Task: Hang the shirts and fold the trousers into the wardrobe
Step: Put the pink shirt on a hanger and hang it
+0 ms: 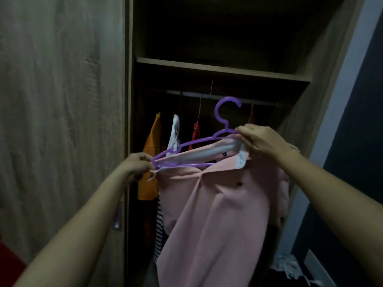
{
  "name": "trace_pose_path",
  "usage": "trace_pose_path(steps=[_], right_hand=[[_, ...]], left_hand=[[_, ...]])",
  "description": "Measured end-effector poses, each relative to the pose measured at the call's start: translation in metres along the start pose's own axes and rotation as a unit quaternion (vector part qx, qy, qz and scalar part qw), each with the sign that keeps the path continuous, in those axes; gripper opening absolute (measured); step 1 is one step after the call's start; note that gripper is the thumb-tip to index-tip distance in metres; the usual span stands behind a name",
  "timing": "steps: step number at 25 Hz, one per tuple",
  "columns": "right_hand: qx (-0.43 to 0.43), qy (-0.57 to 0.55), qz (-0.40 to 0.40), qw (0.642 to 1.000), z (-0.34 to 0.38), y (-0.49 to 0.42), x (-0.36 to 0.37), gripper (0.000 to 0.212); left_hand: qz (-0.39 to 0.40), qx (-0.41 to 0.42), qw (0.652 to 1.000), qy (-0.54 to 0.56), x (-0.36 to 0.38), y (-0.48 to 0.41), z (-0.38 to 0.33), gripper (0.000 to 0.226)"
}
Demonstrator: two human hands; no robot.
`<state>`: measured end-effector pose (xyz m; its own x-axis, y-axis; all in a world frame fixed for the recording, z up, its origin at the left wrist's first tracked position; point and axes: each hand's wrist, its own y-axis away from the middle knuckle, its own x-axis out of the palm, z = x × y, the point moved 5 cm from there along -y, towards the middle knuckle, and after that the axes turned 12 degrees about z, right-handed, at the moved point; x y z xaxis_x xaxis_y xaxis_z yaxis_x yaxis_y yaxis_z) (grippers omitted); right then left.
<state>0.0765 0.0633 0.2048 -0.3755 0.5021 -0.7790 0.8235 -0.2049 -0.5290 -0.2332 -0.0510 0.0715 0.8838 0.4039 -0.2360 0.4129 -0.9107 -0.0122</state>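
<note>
A pink shirt (215, 214) with a white inner collar hangs in front of the open wardrobe. A purple plastic hanger (226, 121) lies partly inside its neck opening, hook pointing up. My left hand (136, 165) pinches the hanger's left end together with the shirt's edge. My right hand (259, 139) grips the collar and the hanger's right shoulder near the hook. The hanger hook is below and in front of the metal rail (186, 93).
On the rail hang an orange garment (150, 162), a white one (174, 133), a red one (195, 134) and a striped one (158, 230). A wooden shelf (217, 68) crosses above the rail. The closed wardrobe door (62, 121) fills the left. Crumpled clothes (290, 268) lie lower right.
</note>
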Motion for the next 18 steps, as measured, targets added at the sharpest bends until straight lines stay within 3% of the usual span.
trace_pose_path(steps=[4, 6, 8, 10, 12, 14, 16, 18], right_hand=[[-0.027, 0.042, -0.003, 0.999, 0.005, 0.014, 0.014, 0.054], [-0.020, 0.087, 0.001, 0.996, 0.018, 0.010, 0.021, 0.038], [0.047, 0.080, -0.001, 0.996, 0.035, -0.002, 0.026, 0.027], [0.134, -0.004, 0.021, 0.991, 0.042, -0.012, 0.031, 0.028], [0.169, -0.081, 0.007, 0.982, 0.040, -0.013, 0.031, 0.028], [0.170, -0.125, -0.014, 0.977, 0.030, -0.008, 0.027, 0.027], [0.157, -0.151, -0.023, 0.976, 0.026, -0.002, 0.026, 0.029], [0.156, -0.175, -0.036, 0.971, 0.030, -0.002, 0.025, 0.034]], left_hand=[[0.068, -0.024, 0.997, -0.007, -0.014, 0.007, -0.032, 0.029], [0.022, -0.021, 0.999, -0.038, -0.014, 0.008, -0.048, 0.023], [-0.082, 0.003, 0.989, -0.124, -0.009, 0.009, -0.070, 0.011], [-0.158, 0.082, 0.962, -0.205, 0.010, 0.021, -0.095, 0.013], [-0.140, 0.228, 0.928, -0.260, 0.039, 0.039, -0.110, 0.029], [-0.159, 0.321, 0.851, -0.384, 0.049, 0.058, -0.118, 0.057], [-0.176, 0.283, 0.811, -0.481, 0.036, 0.053, -0.118, 0.076], [-0.111, 0.241, 0.828, -0.493, 0.029, 0.039, -0.109, 0.077]])
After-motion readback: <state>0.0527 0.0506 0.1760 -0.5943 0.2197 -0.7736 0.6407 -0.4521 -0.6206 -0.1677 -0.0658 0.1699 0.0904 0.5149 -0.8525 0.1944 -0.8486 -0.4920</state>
